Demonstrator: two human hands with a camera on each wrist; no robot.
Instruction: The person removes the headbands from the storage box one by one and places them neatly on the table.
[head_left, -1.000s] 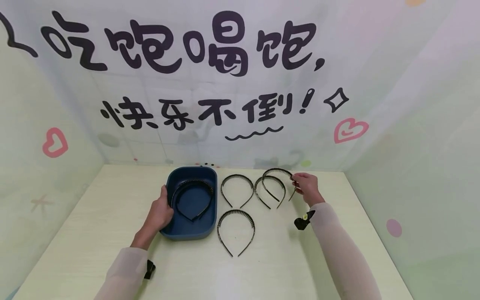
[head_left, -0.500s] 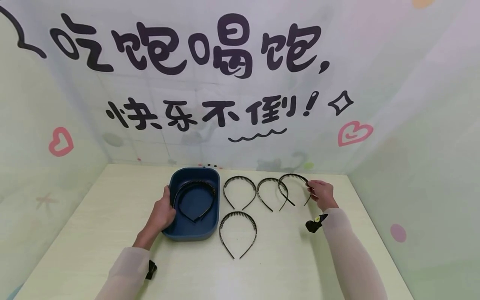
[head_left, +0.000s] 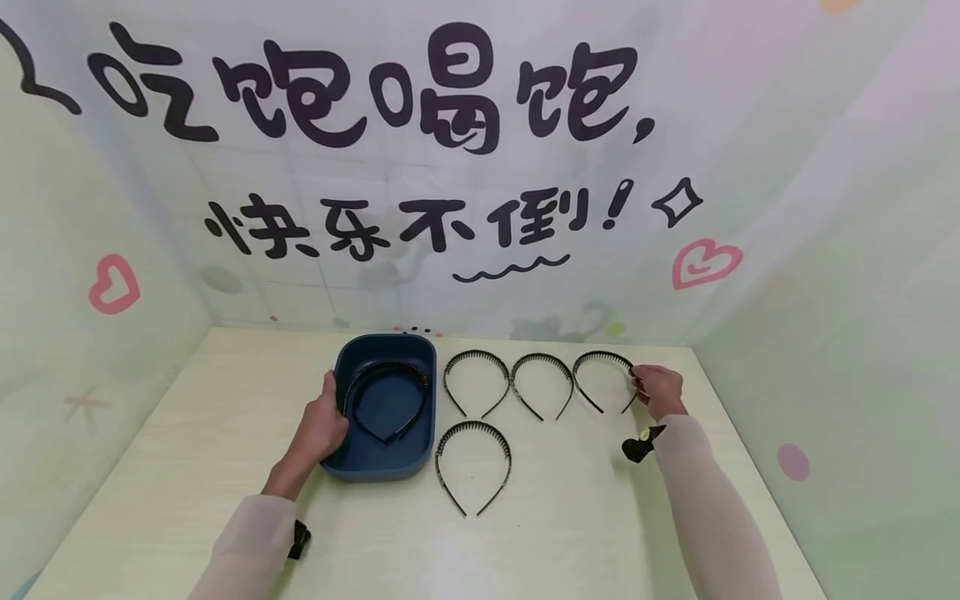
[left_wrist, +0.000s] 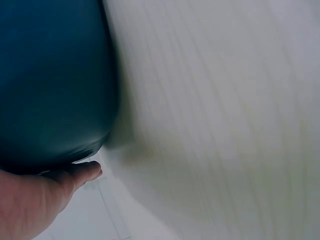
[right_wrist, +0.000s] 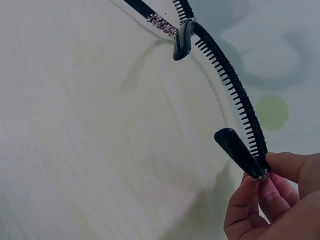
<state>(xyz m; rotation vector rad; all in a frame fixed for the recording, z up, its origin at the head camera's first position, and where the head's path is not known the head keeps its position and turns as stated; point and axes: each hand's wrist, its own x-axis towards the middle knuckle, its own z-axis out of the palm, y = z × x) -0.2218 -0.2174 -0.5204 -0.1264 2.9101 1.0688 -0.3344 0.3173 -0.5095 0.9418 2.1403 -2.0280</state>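
The right hand (head_left: 660,392) pinches the right side of a black toothed headband (head_left: 602,356) at the right end of the back row. In the right wrist view, thumb and fingers of the right hand (right_wrist: 275,200) hold this headband (right_wrist: 235,82) near one tip. Beside it lie a middle headband (head_left: 542,357) and a left one (head_left: 476,354). A further headband (head_left: 473,426) lies in front. On the left, the left hand (head_left: 322,425) grips the side of a blue bin (head_left: 378,473), which holds black headbands (head_left: 420,404). The left wrist view shows the left hand (left_wrist: 45,197) against the bin (left_wrist: 60,90).
A pale wooden table (head_left: 570,533) carries everything. Behind it stands a printed backdrop (head_left: 420,292) with black lettering, and patterned panels rise at the left and right. Small black bows hang at both sleeve cuffs.
The right hand has moved right with its headband, which no longer overlaps the middle one in the head view. The left hand has stayed on the bin.
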